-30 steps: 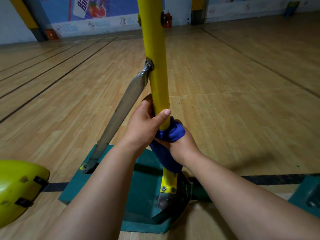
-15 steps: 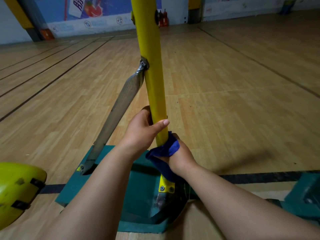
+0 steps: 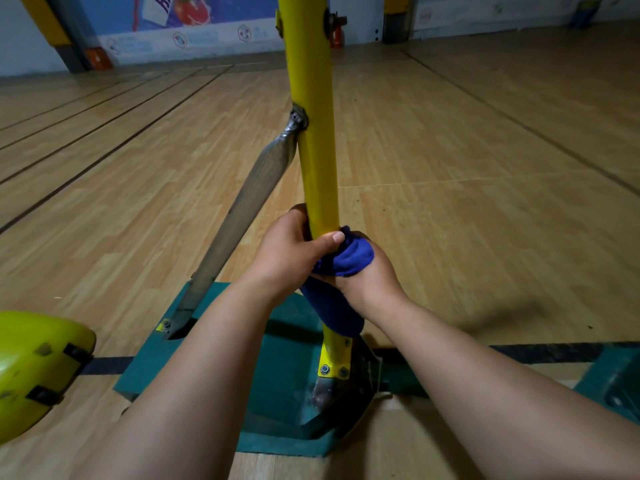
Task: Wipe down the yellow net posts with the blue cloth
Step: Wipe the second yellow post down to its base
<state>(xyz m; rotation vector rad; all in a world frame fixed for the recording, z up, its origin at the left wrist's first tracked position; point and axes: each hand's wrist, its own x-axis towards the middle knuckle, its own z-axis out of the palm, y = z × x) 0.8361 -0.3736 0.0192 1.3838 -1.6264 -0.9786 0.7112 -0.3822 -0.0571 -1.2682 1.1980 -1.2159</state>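
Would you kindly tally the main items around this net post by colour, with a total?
Yellow: 1, the post
Blue: 1, the cloth
Green: 1, the base
Grey: 1, the brace
Yellow-green: 1, the rounded object
Total: 5

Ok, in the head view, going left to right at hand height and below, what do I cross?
Yellow-green rounded object → grey diagonal brace → left hand → blue cloth → right hand.
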